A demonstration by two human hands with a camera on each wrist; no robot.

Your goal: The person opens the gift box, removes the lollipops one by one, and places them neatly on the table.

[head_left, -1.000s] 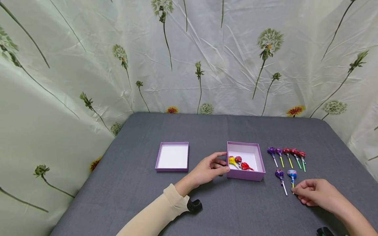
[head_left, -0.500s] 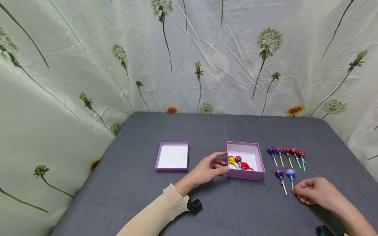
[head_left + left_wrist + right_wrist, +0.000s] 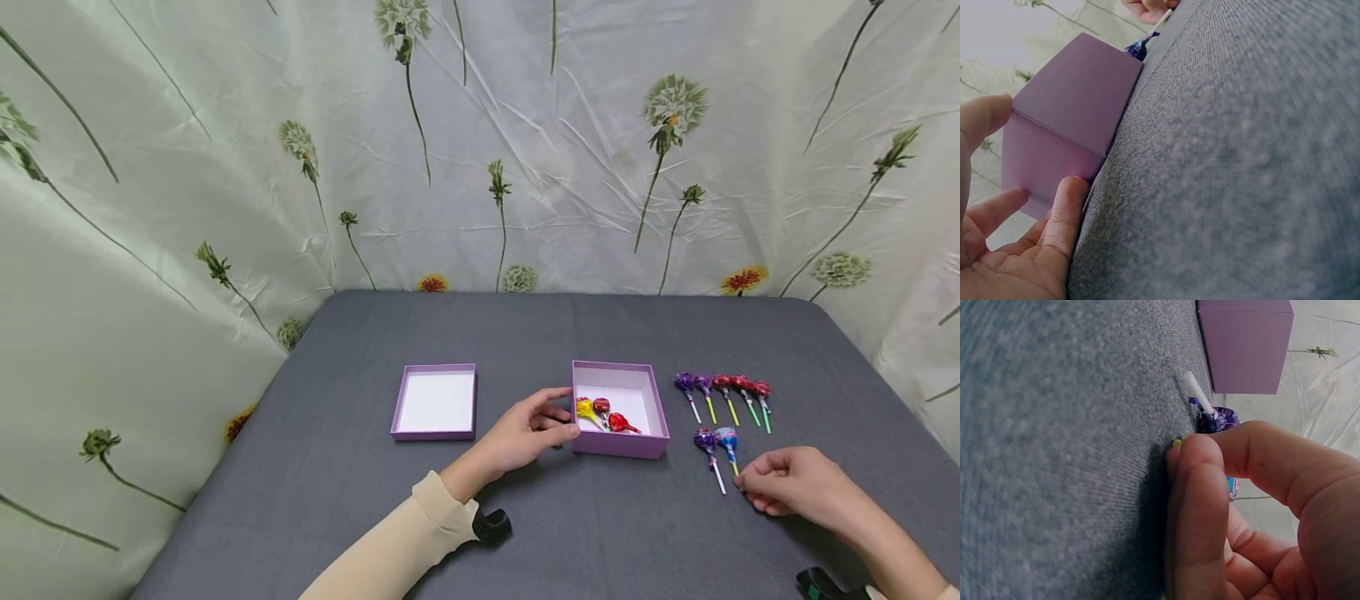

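Note:
My right hand (image 3: 798, 485) pinches the yellow stick of a blue lollipop (image 3: 727, 438) low over the cloth. Just left of it lies a purple lollipop (image 3: 706, 442) with a white stick. My left hand (image 3: 521, 432) touches the left side of an open purple box (image 3: 621, 448), fingers fairly straight; the left wrist view shows the fingertips on the box wall (image 3: 1054, 165). Inside the box lie a yellow lollipop (image 3: 585, 408), a dark red one (image 3: 602, 406) and a bright red one (image 3: 621, 423). In the right wrist view the fingers mostly hide the blue lollipop (image 3: 1233, 486).
Behind the two front lollipops is a row of several purple and red lollipops (image 3: 722, 383). A purple-rimmed lid (image 3: 437, 436), white inside, lies left of the box. Grey cloth (image 3: 600, 533) covers the table, and a flowered curtain (image 3: 450, 208) hangs behind.
My right hand has shifted the blue lollipop slightly left, so its head now lies close beside the purple one. The left hand stays at the box. The head view has shifted slightly.

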